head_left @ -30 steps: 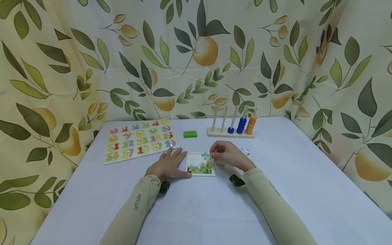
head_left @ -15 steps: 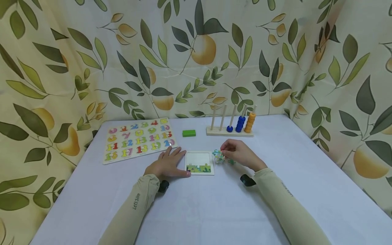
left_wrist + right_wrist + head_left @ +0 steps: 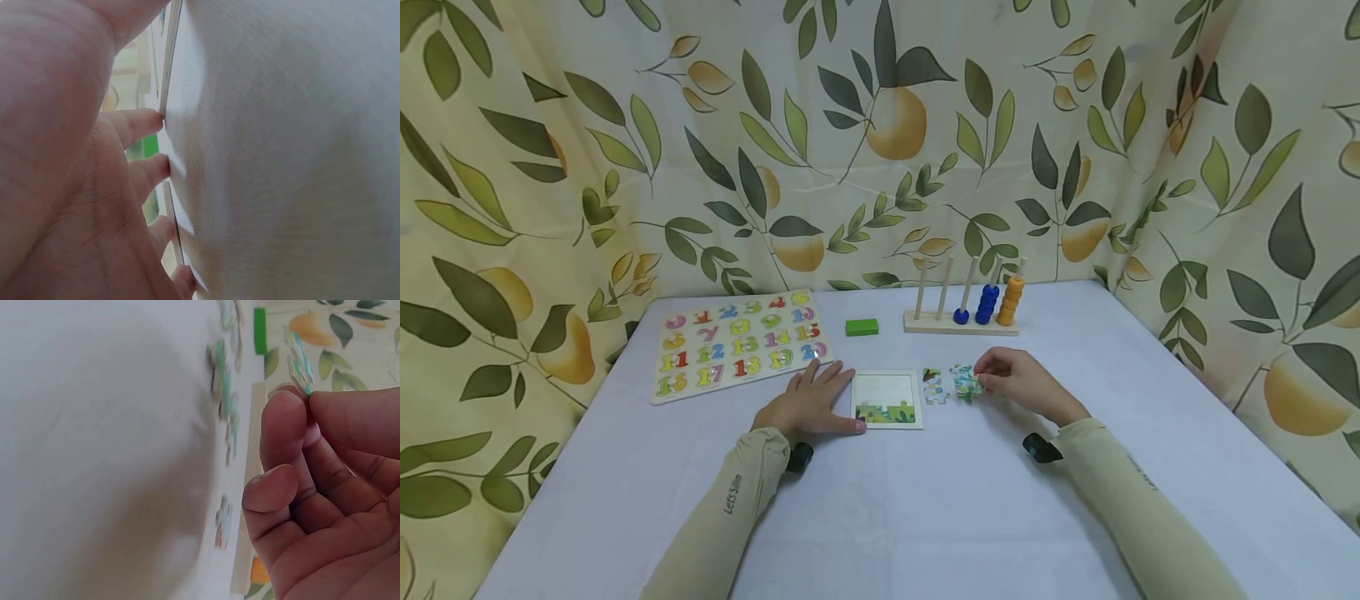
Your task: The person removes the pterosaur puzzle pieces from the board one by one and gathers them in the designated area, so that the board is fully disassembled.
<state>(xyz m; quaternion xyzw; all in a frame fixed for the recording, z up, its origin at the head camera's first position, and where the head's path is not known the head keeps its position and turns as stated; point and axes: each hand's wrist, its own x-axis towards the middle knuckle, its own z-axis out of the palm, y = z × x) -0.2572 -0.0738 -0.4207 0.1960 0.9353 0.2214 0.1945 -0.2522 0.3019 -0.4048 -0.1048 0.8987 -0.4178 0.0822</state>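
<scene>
My right hand [image 3: 1030,385] pinches a jigsaw puzzle piece [image 3: 301,362] between thumb and fingertips, its edge turned toward the right wrist camera. In the head view that hand is just right of a small group of loose blue-green pieces [image 3: 964,387]. More pieces [image 3: 936,392] lie between them and a small white puzzle tray [image 3: 883,387], whose lower part is filled with a green strip of joined pieces. My left hand [image 3: 807,405] lies with fingers spread, its thumb at the tray's lower left corner. Its fingertips reach the lower right edge of a number board.
The number puzzle board [image 3: 741,390] lies at the back left. Behind the tray is a green block [image 3: 861,327]. A wooden peg stand [image 3: 961,325] with blue and orange beads stands at the back right. A leaf-patterned curtain [image 3: 895,208] closes off the back.
My right hand has moved right with the puzzle piece, from over the tray to beside the loose pieces, uncovering several of them. My left hand has kept its place.
</scene>
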